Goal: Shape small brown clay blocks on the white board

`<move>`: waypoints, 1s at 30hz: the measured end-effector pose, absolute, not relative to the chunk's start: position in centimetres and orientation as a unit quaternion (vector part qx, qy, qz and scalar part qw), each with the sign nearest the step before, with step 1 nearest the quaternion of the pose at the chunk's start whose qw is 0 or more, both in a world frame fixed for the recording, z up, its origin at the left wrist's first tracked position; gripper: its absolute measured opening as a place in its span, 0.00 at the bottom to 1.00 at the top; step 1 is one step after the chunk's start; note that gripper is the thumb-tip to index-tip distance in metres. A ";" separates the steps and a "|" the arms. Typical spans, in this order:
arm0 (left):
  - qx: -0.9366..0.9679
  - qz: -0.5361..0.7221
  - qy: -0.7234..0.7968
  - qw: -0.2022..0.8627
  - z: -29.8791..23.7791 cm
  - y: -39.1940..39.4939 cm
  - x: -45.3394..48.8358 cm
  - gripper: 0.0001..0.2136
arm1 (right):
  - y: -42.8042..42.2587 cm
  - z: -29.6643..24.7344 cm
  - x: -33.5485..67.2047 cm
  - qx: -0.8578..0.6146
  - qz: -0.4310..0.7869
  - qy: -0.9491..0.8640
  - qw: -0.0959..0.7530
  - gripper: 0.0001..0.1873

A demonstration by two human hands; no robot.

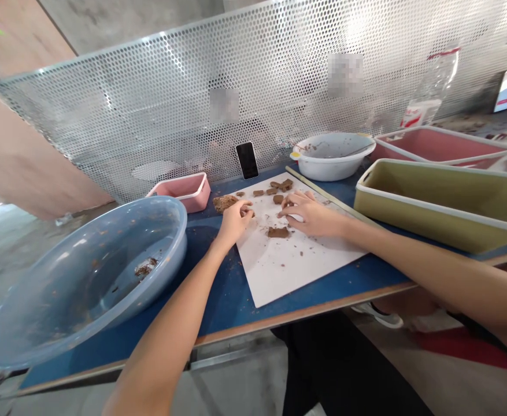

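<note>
Bright daylight glares off the perforated metal screen (253, 86) at upper right, shadows stay soft, and the frame edges bow and smear.

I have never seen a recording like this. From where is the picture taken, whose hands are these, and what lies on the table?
There is no machine here: a person wears one camera on the head, looking forward and down, so both bare arms enter from below. The left hand and the right hand rest on a white flat sheet on the blue table top. Around their bent fingers lie small brown clay-like pieces; whether any is gripped, I cannot tell. Nearby stand a large blue plastic basin, a small pink rectangular tray, a black phone leaning on the perforated metal screen, a white round bowl and a long olive-green tub.
</note>
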State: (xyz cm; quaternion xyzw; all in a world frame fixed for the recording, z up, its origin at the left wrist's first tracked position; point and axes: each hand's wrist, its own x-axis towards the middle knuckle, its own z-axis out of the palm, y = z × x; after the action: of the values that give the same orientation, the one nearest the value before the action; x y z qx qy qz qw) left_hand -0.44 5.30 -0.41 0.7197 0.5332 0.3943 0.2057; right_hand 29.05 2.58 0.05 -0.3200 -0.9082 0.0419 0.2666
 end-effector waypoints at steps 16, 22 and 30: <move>0.567 0.473 0.381 0.557 0.6 2.3 4.1 0.29 | 1.8 0.5 28.4 -0.307 0.048 -0.868 0.387 0.16; 0.576 0.467 0.373 0.558 0.1 2.5 4.2 0.30 | 1.4 0.8 28.3 -0.303 0.034 -0.868 0.393 0.14; 0.711 0.485 0.445 0.247 0.2 2.9 2.6 0.17 | 1.2 0.8 28.0 -0.289 0.039 -0.856 0.427 0.13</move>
State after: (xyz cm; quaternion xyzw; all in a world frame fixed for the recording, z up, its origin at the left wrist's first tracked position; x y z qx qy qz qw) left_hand 2.63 2.88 0.25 0.7108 0.4452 0.4851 0.2473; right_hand 28.01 1.15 0.83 -0.2886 -0.8563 0.0395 0.4265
